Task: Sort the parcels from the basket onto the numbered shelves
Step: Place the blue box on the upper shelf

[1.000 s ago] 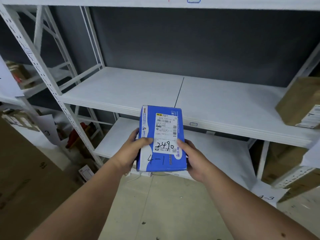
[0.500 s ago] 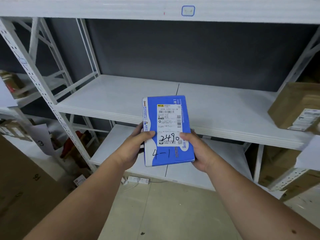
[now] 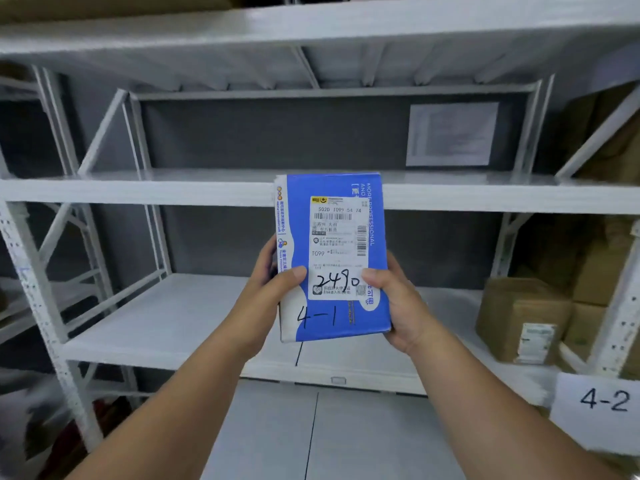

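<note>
My left hand (image 3: pixel 268 289) and right hand (image 3: pixel 398 299) clasp a blue-and-white rectangular parcel (image 3: pixel 332 254) marked "4-1", fingers closed on its lower edges. It stands upright before the white metal shelves (image 3: pixel 138 188)

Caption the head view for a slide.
Both hands, left hand and right hand, hold a blue parcel marked 4-1 before white shelves.

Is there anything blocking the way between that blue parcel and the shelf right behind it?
Nothing visible does. Both hands, left and right, hold the blue parcel in front of the white shelf, whose near stretch is bare. The only things on that shelf are brown boxes far off to the right.
</note>
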